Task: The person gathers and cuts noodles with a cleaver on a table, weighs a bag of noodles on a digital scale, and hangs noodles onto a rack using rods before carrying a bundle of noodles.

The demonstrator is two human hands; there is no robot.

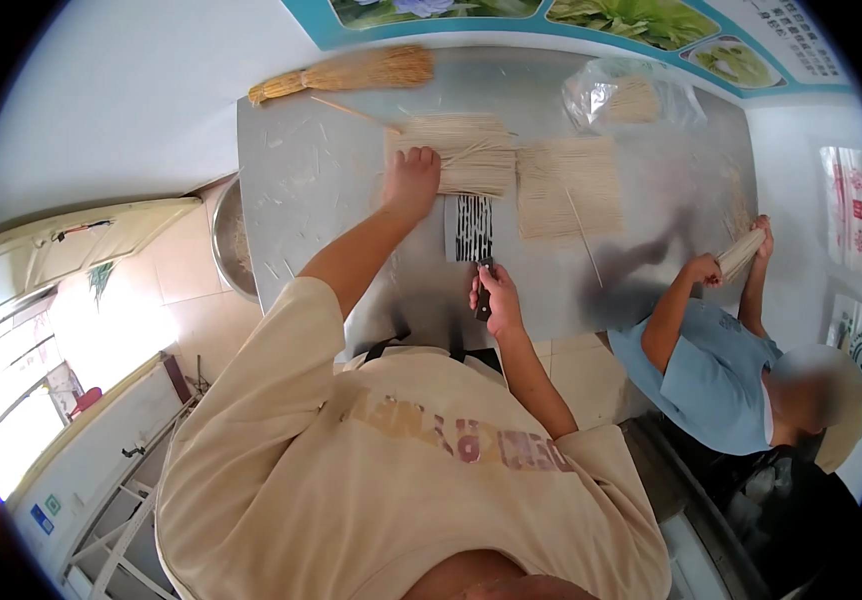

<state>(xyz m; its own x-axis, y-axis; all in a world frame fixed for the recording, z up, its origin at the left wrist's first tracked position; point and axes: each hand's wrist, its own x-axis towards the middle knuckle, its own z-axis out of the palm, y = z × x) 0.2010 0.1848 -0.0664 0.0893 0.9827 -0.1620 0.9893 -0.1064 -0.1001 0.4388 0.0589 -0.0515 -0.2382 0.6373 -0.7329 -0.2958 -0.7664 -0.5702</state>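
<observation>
My left hand (413,182) lies on the left end of a layer of thin pale strands (471,155) that look like noodles, with its fingers stretched over them. My right hand (501,303) is closed around the dark handle of a cleaver (469,228). Its broad, shiny blade lies against the near edge of that layer, with dark streaks showing on it. Whether the blade has cut into the strands I cannot tell. Beside them on the right rests a second flat layer of strands (569,190), with a thin stick (583,238) across it.
The metal table (301,220) carries a straw brush (351,74), another thin stick (356,114), and a plastic bag (633,97) with pale strands. At the right, a co-worker (711,340) holds a bundle of strands (739,254). A metal basin (231,240) stands left of the table.
</observation>
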